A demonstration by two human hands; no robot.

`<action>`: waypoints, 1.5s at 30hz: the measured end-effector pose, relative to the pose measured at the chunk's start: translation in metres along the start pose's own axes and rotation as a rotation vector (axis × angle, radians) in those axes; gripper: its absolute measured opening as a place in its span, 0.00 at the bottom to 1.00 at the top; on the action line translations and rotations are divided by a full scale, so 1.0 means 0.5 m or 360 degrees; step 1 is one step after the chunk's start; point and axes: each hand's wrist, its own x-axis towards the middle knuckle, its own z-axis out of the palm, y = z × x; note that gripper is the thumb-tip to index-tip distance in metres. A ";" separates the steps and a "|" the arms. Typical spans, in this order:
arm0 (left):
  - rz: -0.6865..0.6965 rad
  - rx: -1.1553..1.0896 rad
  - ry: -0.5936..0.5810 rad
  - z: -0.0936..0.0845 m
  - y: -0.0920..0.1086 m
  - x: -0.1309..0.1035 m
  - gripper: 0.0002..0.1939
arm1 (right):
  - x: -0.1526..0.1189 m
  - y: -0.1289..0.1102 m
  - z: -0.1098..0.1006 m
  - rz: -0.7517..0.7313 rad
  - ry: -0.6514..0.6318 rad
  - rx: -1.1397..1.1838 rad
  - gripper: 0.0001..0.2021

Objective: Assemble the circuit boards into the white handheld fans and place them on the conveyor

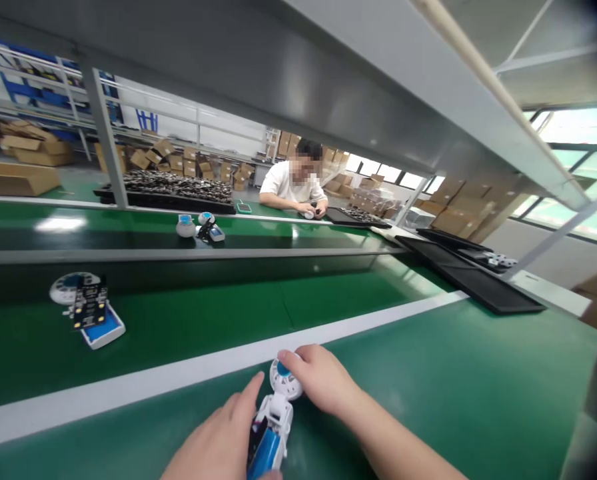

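A small white handheld fan [278, 410] is in front of me over the green bench, its handle housing uncovered and a blue battery [267, 453] showing inside. My right hand [321, 377] grips the round fan head, thumb on its blue centre. Around the handle is my left hand [223, 430], closed along its left side with the thumb reaching up beside the hinge. A dark circuit board shows partly between the left hand and the battery. On the belt to the left lies another opened fan [103, 330] with a black circuit board [89, 303] across it.
Beyond the divider more fan parts [201, 227] lie on the far belt. A co-worker [293, 183] sits across, handling a white part. Black trays [471, 273] stand at the right, and a loaded tray [173, 190] at the far left. A metal shelf [258, 73] hangs overhead.
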 end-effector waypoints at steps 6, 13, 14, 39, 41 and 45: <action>-0.0121 -0.0129 0.0055 -0.006 0.005 0.011 0.38 | -0.041 0.016 -0.030 -0.0201 0.0256 0.0041 0.05; 0.0126 -0.0026 0.0278 0.029 -0.020 0.017 0.29 | -0.100 -0.016 -0.071 -0.1173 -0.0498 0.0399 0.17; 0.0132 -0.0019 0.0298 0.030 -0.021 0.017 0.28 | -0.102 -0.016 -0.071 -0.1184 -0.0516 0.0351 0.18; 0.0413 -0.0222 0.0729 -0.002 -0.052 0.024 0.11 | -0.101 -0.075 0.070 -0.0824 0.0489 0.0386 0.09; 0.0530 -0.0093 0.0799 0.001 -0.057 0.025 0.11 | -0.100 -0.075 0.072 -0.0787 0.0506 0.0416 0.09; 0.0891 0.0199 0.0950 0.005 -0.058 0.030 0.09 | -0.101 -0.074 0.075 -0.0767 0.0524 0.0370 0.07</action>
